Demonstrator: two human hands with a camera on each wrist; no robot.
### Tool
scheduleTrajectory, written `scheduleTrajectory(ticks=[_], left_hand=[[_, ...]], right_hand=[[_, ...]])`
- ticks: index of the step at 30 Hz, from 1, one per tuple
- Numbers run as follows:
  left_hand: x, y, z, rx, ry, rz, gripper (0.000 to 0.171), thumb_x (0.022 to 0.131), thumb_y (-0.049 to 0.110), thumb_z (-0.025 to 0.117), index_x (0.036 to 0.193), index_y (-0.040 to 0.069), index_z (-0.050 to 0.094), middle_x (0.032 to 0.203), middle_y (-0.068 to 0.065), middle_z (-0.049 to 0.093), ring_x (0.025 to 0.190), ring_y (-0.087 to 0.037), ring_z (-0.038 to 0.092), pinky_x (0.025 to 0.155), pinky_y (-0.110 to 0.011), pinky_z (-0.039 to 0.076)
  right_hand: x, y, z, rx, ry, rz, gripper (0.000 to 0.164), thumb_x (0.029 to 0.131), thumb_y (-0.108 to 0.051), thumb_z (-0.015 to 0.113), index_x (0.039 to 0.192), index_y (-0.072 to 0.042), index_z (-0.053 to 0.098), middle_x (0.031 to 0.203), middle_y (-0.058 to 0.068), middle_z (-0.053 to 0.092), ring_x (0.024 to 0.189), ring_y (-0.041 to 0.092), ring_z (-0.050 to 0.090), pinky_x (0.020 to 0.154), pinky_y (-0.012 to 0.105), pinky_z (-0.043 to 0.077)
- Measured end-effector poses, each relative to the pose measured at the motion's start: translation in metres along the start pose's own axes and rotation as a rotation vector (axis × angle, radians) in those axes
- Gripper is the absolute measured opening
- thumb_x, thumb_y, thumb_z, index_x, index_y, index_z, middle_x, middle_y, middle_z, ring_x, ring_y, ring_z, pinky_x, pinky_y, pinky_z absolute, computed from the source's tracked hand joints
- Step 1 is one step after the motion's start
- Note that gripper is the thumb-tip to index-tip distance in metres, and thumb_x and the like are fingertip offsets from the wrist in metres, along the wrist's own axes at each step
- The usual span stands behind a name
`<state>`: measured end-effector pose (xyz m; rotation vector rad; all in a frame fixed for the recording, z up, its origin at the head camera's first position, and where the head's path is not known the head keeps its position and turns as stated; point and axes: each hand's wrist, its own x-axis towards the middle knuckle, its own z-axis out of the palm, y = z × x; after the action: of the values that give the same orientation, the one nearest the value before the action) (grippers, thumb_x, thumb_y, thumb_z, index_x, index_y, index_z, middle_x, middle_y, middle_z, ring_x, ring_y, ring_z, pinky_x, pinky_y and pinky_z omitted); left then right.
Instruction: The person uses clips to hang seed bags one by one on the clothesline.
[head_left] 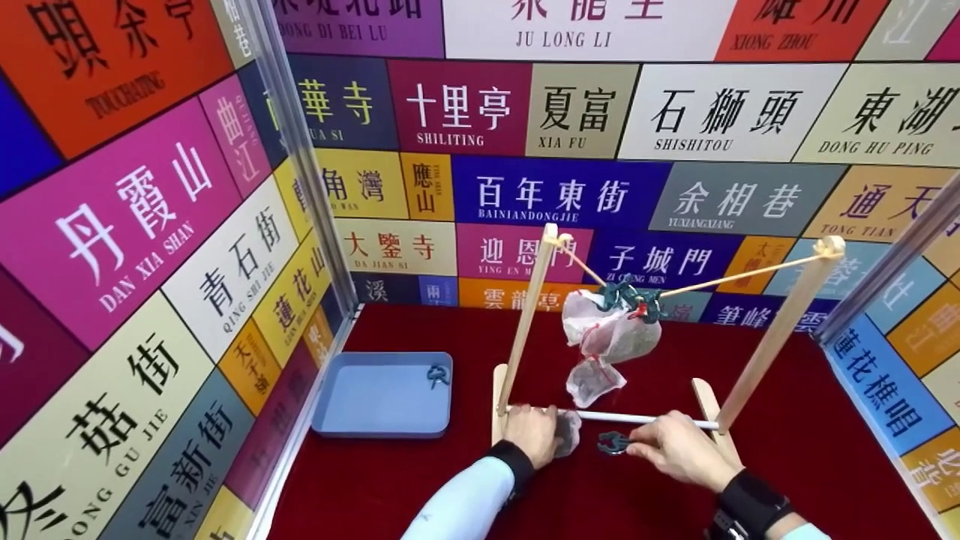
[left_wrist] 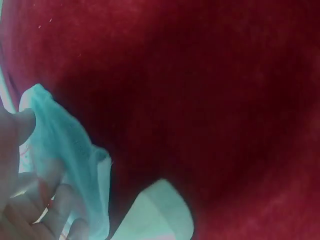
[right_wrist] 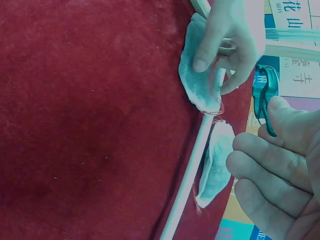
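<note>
My left hand (head_left: 531, 435) pinches a small white gauze drawstring bag (head_left: 568, 433) low by the left post. In the left wrist view the bag (left_wrist: 65, 145) lies against its fingers, and red string shows between them. My right hand (head_left: 682, 450) holds a dark green clip (head_left: 613, 443) by one end, just right of that bag. The right wrist view shows the clip (right_wrist: 265, 95) between thumb and forefinger, the other fingers loosely bent. Above the hands, several gauze bags (head_left: 622, 339) hang from a cord (head_left: 739, 275), held by green clips (head_left: 619, 295).
Two upright wooden posts (head_left: 780, 337) carry the cord, and a white rod (head_left: 637, 418) joins them low down. A blue tray (head_left: 382, 405) stands left on the dark red cloth (head_left: 390, 487), with one green clip (head_left: 437, 376) in it. Sign-covered panels (head_left: 555, 187) enclose the back and sides.
</note>
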<state>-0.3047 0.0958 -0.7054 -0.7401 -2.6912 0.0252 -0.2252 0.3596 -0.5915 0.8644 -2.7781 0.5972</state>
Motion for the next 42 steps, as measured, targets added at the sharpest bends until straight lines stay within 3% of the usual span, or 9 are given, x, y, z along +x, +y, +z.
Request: scheduleTrajectory(ticks=[5,10,17,22,28,33,37,40,42], left_hand=[[-0.009,0.007,0.004,0.087,0.048,0.025,0.057,0.084,0.071,0.085,0.119,0.026,0.081,0.113,0.000,0.074,0.110,-0.023,0.067,0.088,-0.041,0.058],[-0.018,0.014,0.005,0.084,-0.005,0.081,0.073,0.081,0.089,0.077,0.124,0.030,0.081,0.123,0.002,0.070,0.119,-0.021,0.063,0.094,-0.041,0.056],[-0.010,0.023,-0.001,0.092,0.000,0.014,0.021,0.086,0.047,0.086,0.105,0.037,0.086,0.099,0.006,0.081,0.091,-0.018,0.074,0.068,-0.037,0.057],[0.000,0.013,-0.013,-0.048,0.039,-0.056,0.006,0.085,0.028,0.087,0.088,0.033,0.087,0.081,0.004,0.081,0.073,-0.020,0.077,0.059,-0.036,0.059],[0.008,-0.024,-0.061,-0.255,0.166,-0.020,0.015,0.096,0.023,0.077,0.101,0.033,0.088,0.089,0.006,0.084,0.075,-0.020,0.081,0.063,-0.038,0.060],[0.017,-0.054,-0.107,-0.380,0.400,0.007,0.014,0.105,0.024,0.075,0.112,0.027,0.086,0.101,0.009,0.088,0.082,-0.014,0.084,0.073,-0.033,0.065],[0.029,-0.068,-0.151,-0.487,0.594,0.043,0.009,0.107,0.023,0.076,0.106,0.018,0.083,0.098,0.004,0.088,0.075,-0.015,0.084,0.061,-0.030,0.066],[0.037,-0.078,-0.186,-0.568,0.693,0.059,0.009,0.106,0.018,0.076,0.101,0.013,0.082,0.095,-0.002,0.087,0.075,-0.016,0.083,0.065,-0.026,0.066],[0.041,-0.086,-0.208,-0.620,0.752,0.058,0.009,0.104,0.014,0.077,0.098,0.010,0.081,0.094,-0.005,0.087,0.074,-0.017,0.083,0.067,-0.026,0.067]], right_hand=[[0.001,0.001,0.001,-0.007,0.004,-0.011,0.008,0.091,-0.021,0.091,0.086,-0.022,0.085,0.075,-0.018,0.077,0.069,-0.007,0.060,0.065,0.024,0.048],[-0.002,0.001,0.000,-0.003,0.009,-0.024,0.009,0.088,-0.018,0.093,0.084,-0.021,0.086,0.072,-0.016,0.078,0.069,-0.007,0.060,0.063,0.021,0.047],[0.001,0.000,-0.003,-0.013,0.000,-0.046,0.011,0.088,-0.019,0.094,0.081,-0.024,0.087,0.071,-0.016,0.079,0.067,-0.009,0.062,0.066,0.022,0.053],[0.004,-0.004,-0.011,-0.083,0.046,-0.091,0.020,0.087,-0.020,0.094,0.076,-0.029,0.082,0.067,-0.022,0.073,0.065,-0.012,0.059,0.070,0.029,0.056],[0.009,-0.009,-0.037,-0.151,0.173,-0.149,0.020,0.080,-0.011,0.097,0.081,-0.026,0.084,0.072,-0.018,0.079,0.067,-0.009,0.067,0.083,0.043,0.049],[0.021,-0.018,-0.076,-0.206,0.255,-0.267,0.026,0.075,0.002,0.094,0.094,-0.015,0.087,0.078,-0.008,0.081,0.066,0.007,0.072,0.070,0.037,0.057],[0.039,-0.038,-0.114,-0.185,0.372,-0.399,0.007,0.101,-0.012,0.081,0.097,-0.008,0.086,0.074,-0.005,0.072,0.062,0.010,0.065,0.060,0.025,0.059],[0.059,-0.060,-0.142,-0.198,0.477,-0.430,0.041,0.116,-0.030,0.062,0.086,-0.008,0.081,0.067,-0.004,0.064,0.058,0.011,0.059,0.055,0.026,0.056],[0.074,-0.074,-0.157,-0.250,0.544,-0.408,0.046,0.117,-0.031,0.058,0.082,-0.009,0.077,0.062,-0.002,0.059,0.053,0.014,0.055,0.050,0.032,0.053]])
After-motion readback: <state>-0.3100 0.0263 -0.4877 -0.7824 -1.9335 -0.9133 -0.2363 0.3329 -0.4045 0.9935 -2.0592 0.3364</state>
